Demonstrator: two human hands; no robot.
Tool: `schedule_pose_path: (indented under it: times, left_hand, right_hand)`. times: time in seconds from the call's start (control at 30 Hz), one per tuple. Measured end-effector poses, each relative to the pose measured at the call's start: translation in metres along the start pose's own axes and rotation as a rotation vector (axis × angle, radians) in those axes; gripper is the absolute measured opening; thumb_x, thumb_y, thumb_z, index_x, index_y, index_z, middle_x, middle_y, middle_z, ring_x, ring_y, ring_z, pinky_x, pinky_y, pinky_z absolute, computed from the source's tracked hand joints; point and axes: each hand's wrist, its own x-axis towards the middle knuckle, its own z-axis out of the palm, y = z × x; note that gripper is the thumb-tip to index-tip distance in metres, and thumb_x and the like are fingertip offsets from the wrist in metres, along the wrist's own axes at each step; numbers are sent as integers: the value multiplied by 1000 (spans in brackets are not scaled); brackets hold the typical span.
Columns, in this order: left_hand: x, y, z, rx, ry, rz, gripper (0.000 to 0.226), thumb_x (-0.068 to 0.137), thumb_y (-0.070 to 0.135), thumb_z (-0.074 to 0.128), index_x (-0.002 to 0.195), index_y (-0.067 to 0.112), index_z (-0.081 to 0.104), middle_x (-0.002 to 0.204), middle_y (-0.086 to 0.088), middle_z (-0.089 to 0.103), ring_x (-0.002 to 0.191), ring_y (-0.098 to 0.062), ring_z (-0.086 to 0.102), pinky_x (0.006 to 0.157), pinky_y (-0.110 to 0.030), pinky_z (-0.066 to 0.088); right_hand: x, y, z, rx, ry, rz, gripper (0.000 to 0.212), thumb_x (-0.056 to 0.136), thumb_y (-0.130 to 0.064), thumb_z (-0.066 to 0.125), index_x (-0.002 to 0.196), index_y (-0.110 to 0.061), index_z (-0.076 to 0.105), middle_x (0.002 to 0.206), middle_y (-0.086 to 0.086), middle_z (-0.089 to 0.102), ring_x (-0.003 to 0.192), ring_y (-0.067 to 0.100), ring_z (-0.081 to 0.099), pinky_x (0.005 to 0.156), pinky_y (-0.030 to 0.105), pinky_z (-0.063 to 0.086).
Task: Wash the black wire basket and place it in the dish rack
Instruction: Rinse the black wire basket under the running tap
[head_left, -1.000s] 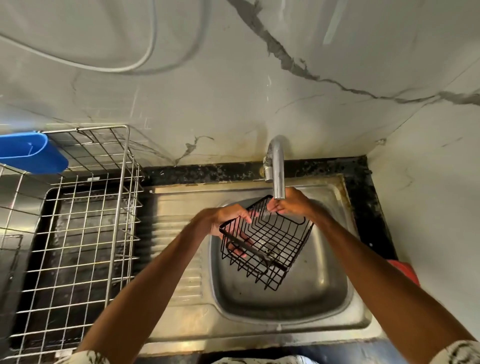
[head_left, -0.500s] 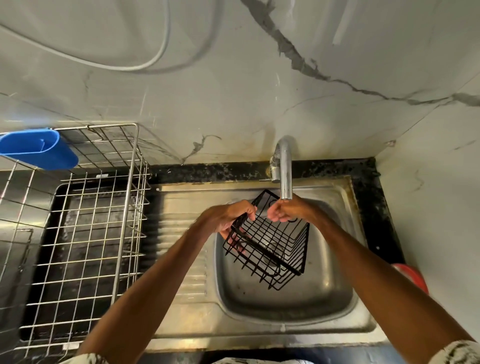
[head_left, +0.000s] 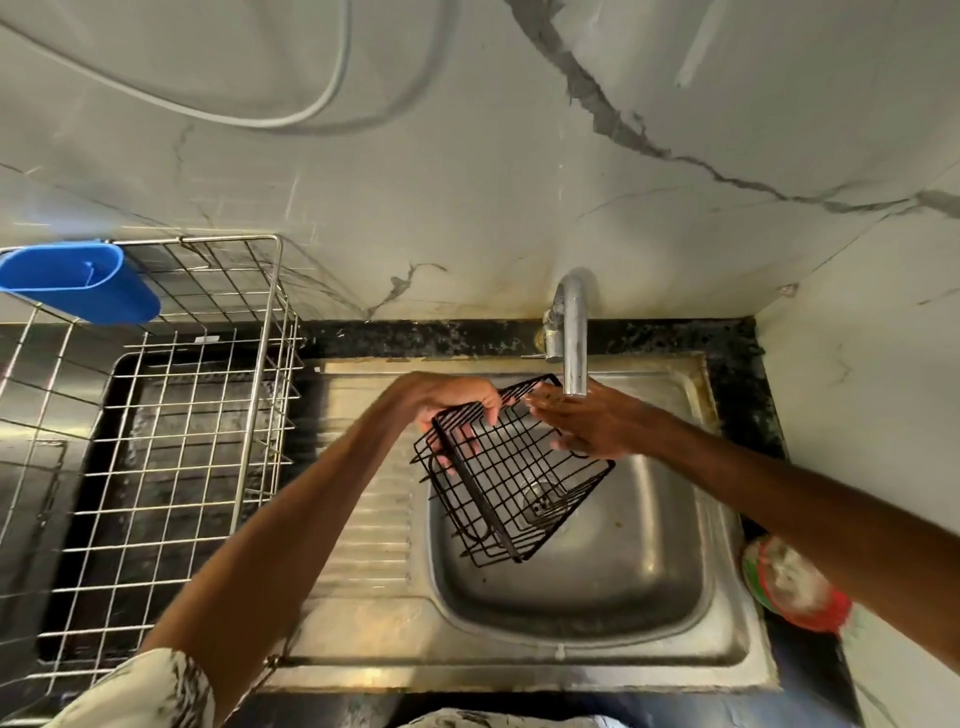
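The black wire basket (head_left: 506, 480) hangs tilted over the steel sink bowl (head_left: 649, 587), under the tap's spout. My left hand (head_left: 447, 402) grips its upper left rim, fingers curled through the wires. My right hand (head_left: 582, 423) lies flat with fingers stretched out against the basket's upper right side, just below the spout. The silver wire dish rack (head_left: 171, 415) stands on the counter to the left of the sink, nothing inside it.
The chrome tap (head_left: 571, 338) rises from the sink's back edge. A blue plastic holder (head_left: 83, 280) hangs on the rack's far left corner. A red and green object (head_left: 789, 587) sits at the sink's right edge. Marble walls close in behind and at right.
The basket has turned and tilted further, its open side swinging right. My right hand has let go of the rim and now lies flat on the wires. My left hand keeps its grip.
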Motion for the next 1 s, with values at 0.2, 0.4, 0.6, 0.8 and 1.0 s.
schedule_pose_path:
  times: [0.2,0.4,0.6,0.8,1.0]
  left_hand:
    - [2,2,-7,-18,67,-2,39,91,23,60,129,15,54,118,-25,71,67,-31,73,56,-37,60]
    - [-1,6,3,30,-35,10,26,94,20,56,118,14,60,116,-22,71,66,-28,77,100,-61,54]
    - [-1,-4,-5,25,-38,16,46,90,25,59,135,19,57,120,-24,74,91,-46,76,94,-53,60]
    - [-3,-2,1,14,-71,-34,25,91,25,56,104,6,65,105,-16,77,81,-40,75,78,-38,60]
    - [-9,-7,-1,28,-19,1,24,92,25,57,114,19,64,110,-16,76,88,-44,75,77,-39,61]
  right_hand:
    - [-23,11,32,-189,-203,-110,52,109,-41,35,158,-38,16,168,-10,1,155,17,-11,120,63,21]
    - [-15,2,3,-298,-48,-74,60,108,-52,33,159,-24,22,170,3,6,156,25,-13,119,57,11]
    - [-27,-22,-15,-87,-199,-83,56,105,-52,11,146,-33,44,157,-6,38,152,22,15,123,53,17]
    - [-16,-43,-63,31,-185,90,42,110,-41,31,120,-16,64,123,1,64,110,14,57,106,31,33]
    - [-15,-29,-31,-42,-97,0,60,108,-52,24,158,-20,28,170,2,9,157,21,1,118,35,-3]
